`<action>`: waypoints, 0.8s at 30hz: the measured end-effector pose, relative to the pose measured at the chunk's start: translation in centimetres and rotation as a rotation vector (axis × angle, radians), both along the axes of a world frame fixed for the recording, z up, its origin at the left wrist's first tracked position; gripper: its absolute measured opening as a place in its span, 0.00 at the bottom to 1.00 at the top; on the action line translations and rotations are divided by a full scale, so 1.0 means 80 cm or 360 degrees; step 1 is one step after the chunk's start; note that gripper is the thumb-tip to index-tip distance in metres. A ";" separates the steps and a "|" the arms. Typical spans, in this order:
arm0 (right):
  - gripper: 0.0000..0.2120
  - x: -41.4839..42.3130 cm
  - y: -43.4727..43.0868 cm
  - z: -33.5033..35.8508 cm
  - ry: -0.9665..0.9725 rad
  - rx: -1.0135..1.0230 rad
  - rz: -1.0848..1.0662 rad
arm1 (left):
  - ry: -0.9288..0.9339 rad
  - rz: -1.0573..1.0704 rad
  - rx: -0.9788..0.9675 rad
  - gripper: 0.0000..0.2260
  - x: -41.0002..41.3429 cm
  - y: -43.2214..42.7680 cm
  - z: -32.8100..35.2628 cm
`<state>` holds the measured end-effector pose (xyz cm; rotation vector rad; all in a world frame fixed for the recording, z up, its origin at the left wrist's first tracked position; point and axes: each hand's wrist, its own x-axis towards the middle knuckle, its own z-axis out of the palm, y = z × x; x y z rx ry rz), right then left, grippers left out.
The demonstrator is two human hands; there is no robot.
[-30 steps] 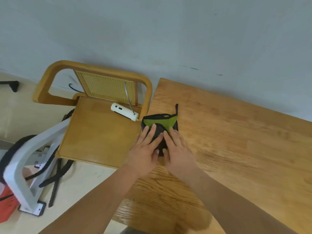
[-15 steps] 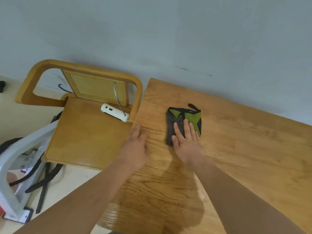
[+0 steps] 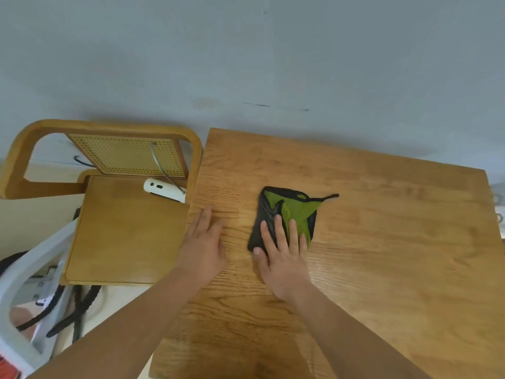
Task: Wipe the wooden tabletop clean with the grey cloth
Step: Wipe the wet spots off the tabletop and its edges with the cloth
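while the right hand (image 3: 282, 262) lies flat with straight fingers pressing the near part of the grey cloth (image 3: 289, 214), the cloth rests folded on the wooden tabletop (image 3: 382, 255), its green side up. just left of it, the left hand (image 3: 203, 248) rests palm down, fingers straight, by the table edge. beyond that hand stands a wooden chair (image 3: 123, 228) bearing 1 white device (image 3: 164, 189).
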<state>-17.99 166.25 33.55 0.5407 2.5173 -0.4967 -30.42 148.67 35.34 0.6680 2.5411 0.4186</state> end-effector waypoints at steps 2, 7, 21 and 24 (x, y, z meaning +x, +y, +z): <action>0.29 0.009 0.049 0.003 -0.0030 0.0000 0.0043 | -0.0014 0.0000 -0.0017 0.26 0.000 -0.003 -0.003; 0.29 -0.001 0.134 0.021 -0.0182 0.0019 -0.0515 | -0.0078 0.0002 0.0010 0.27 0.013 -0.008 -0.006; 0.30 -0.076 -0.138 0.015 0.0180 0.0052 -0.0168 | -0.0053 0.0400 0.0049 0.25 0.055 -0.165 0.000; 0.29 -0.034 -0.173 0.013 0.0180 0.0001 0.0213 | -0.0027 0.0494 0.0056 0.25 0.069 -0.183 0.005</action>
